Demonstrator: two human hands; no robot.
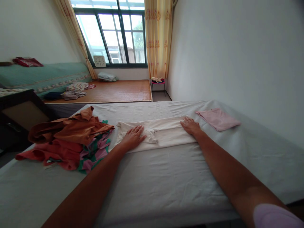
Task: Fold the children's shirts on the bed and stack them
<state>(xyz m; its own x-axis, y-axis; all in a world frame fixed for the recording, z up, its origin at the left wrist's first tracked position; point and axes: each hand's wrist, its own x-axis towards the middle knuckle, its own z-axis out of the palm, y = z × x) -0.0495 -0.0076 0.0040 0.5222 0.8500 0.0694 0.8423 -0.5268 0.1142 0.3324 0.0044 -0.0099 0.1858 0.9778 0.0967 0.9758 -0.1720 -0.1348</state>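
Note:
A cream-white shirt (171, 136) lies folded lengthwise into a long strip across the bed, a sleeve turned in over its left part. My left hand (133, 136) rests flat on the shirt's left part, fingers stretched out and pointing right. At the other end my right hand (190, 126) lies on the shirt's right edge with its fingers extended. Neither hand grips the cloth. Left of the shirt is a heap of clothes: an orange-brown garment (68, 128) on top, a red garment (61, 153) and a green-and-pink patterned garment (95, 150) under it.
A folded pink garment (218, 119) lies right of the shirt, near the white wall (237, 57). The pale sheet (166, 183) covers the bed. Beyond stand a second bed with a brown mat (123, 90) and a small stool (158, 82). A dark headboard (23, 110) borders the left.

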